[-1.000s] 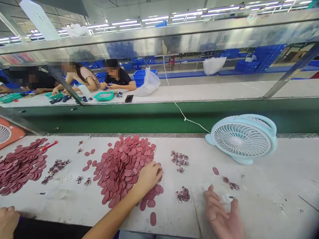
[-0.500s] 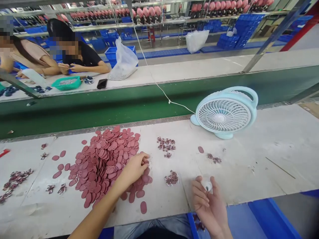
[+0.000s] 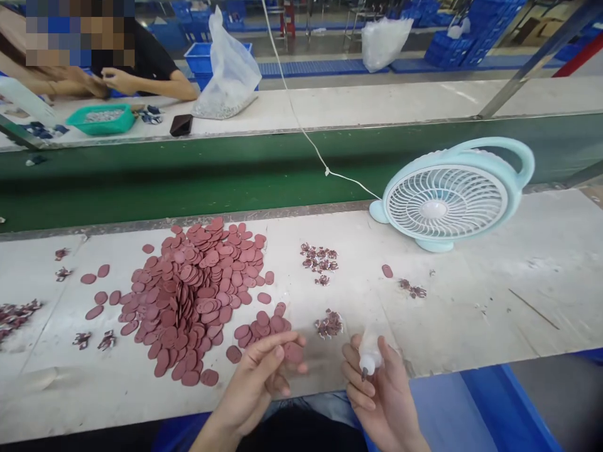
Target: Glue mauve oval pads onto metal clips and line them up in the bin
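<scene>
Between the fingers of my left hand (image 3: 264, 370) is a flat reddish oval piece (image 3: 294, 353). My right hand (image 3: 379, 383) is closed around a small white dropper bottle (image 3: 370, 355), its dark tip pointing down toward me. A large heap of the same reddish oval pieces (image 3: 193, 295) lies on the white table to the left, and a smaller cluster of them (image 3: 264, 325) is just behind my left hand. Small brown-and-white pieces (image 3: 329, 323) sit in a bunch beyond the gap between my hands, with another group (image 3: 319, 257) farther back.
A light blue fan (image 3: 447, 201) stands at the table's back right, its white cord running up. A thin stick (image 3: 534, 308) lies on the right. Blue bins (image 3: 499, 402) are below the front edge. Across the green divider (image 3: 188, 176), people sit by a green tray (image 3: 101, 120).
My left hand has moved right and toward me from the heap, now with an oval piece in its fingers. My right hand has tilted the bottle tip-down. The view has dipped lower.
</scene>
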